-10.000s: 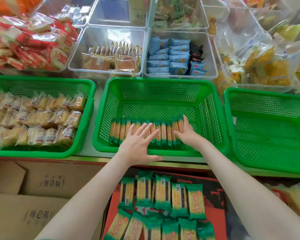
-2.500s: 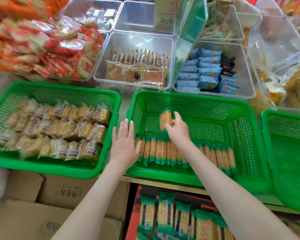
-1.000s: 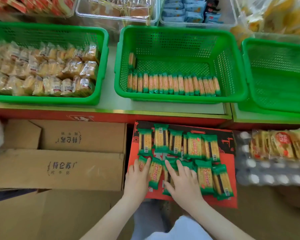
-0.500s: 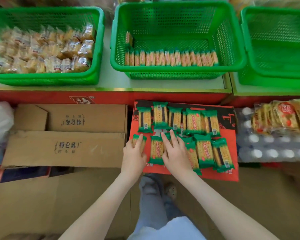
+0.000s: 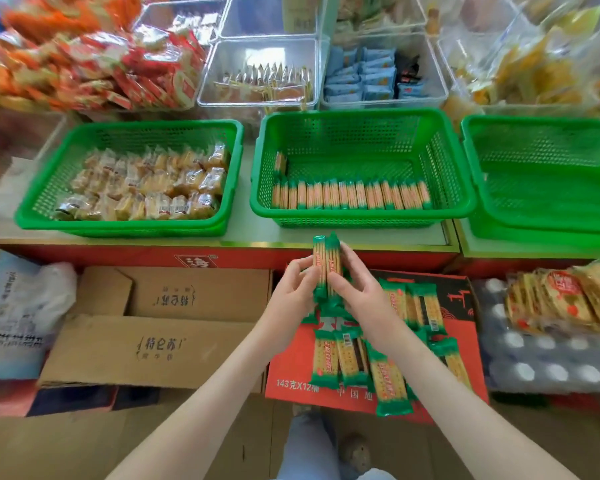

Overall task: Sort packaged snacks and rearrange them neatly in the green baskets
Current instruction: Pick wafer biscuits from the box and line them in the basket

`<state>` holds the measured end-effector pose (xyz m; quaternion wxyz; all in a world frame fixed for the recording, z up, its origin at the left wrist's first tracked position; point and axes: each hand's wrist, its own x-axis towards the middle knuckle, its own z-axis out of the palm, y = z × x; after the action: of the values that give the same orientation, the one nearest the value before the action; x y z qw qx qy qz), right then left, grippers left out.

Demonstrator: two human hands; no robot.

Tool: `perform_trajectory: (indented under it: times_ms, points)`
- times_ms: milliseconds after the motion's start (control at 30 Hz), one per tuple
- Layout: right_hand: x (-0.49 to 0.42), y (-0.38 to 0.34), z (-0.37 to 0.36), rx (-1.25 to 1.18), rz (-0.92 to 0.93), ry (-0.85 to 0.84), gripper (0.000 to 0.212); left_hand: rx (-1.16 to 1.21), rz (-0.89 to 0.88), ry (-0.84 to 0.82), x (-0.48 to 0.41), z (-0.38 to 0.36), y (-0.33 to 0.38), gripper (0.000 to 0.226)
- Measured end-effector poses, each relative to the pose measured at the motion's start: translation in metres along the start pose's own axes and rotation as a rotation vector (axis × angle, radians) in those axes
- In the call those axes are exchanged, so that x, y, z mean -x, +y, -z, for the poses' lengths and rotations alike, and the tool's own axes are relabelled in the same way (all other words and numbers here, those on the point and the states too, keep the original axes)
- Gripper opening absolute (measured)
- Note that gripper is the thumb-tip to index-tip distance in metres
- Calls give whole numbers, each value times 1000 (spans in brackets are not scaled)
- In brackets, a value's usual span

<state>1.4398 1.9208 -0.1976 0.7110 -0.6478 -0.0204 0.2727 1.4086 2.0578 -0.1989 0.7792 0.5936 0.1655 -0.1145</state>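
My left hand (image 5: 293, 296) and my right hand (image 5: 359, 295) together hold a small upright stack of green-ended cracker packs (image 5: 326, 263) in front of the shelf edge. More such packs (image 5: 385, 370) lie loose on a red carton (image 5: 326, 393) below. The middle green basket (image 5: 361, 221) holds a neat row of the same packs (image 5: 350, 195) along its front wall, plus one pack (image 5: 280, 163) standing at the left wall. The left green basket (image 5: 125, 225) is filled with clear-wrapped cakes (image 5: 146, 183). The right green basket (image 5: 541, 216) holds nothing.
Clear bins with red-wrapped snacks (image 5: 94, 67), silver-wrapped pieces (image 5: 267, 81) and blue packets (image 5: 364, 81) stand behind the baskets. Brown cardboard boxes (image 5: 160, 341) sit on the floor at left. Round crackers (image 5: 565, 296) lie on wrapped bottles (image 5: 548, 362) at right.
Both hands have lifted a few cracker packs off the red carton and raised them toward the shelf edge. My head has tilted up, bringing the clear bins back into view.
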Motion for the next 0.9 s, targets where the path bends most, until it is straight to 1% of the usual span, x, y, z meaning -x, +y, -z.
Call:
perform_trajectory:
  times_ms: [67, 133, 200, 267, 300, 367, 433, 467, 533, 633, 700, 733, 833, 867, 900]
  points:
    - [-18, -17, 3, 41, -12, 24, 70, -43, 13, -65, -14, 1, 15, 48]
    - [-40, -33, 7, 53, -47, 34, 76, -187, 4, -91, -31, 5, 34, 47]
    - [-66, -48, 10, -39, -89, 22, 75, -465, -67, -102, -55, 17, 54, 41]
    - [-98, -62, 10, -145, -101, 47, 70, -761, -190, -87, -84, 36, 71, 40]
    - [-117, -68, 10, -160, -101, 88, 70, -878, -244, -34, -100, 49, 77, 42]
    - [-162, -77, 8, -189, -95, 174, 72, -1094, -326, 152, -136, 76, 85, 50]
    - [-212, -83, 4, -242, -113, 224, 69, -1234, -325, 307, -169, 100, 91, 58]
    - [-237, -84, 2, -244, -124, 237, 66, -1262, -320, 336, -185, 109, 93, 61]
    - [-284, -80, 0, -172, -144, 252, 64, -1313, -284, 332, -214, 119, 95, 65]
    - [-334, -66, -7, 42, -196, 261, 66, -1458, -194, 299, -241, 118, 88, 71]
    - [-355, -51, -10, 189, -251, 240, 70, -1433, -162, 270, -249, 114, 84, 70]
    - [-363, -47, -11, 237, -283, 212, 66, -1400, -150, 257, -251, 113, 83, 69]
    - [-376, -46, -14, 301, -311, 81, 44, -1319, -189, 262, -254, 116, 80, 67]
    - [-380, -46, -13, 323, -317, 64, 49, -1312, -216, 275, -254, 117, 77, 68]
    - [-384, -47, -10, 366, -328, 62, 61, -1314, -248, 293, -255, 118, 76, 69]
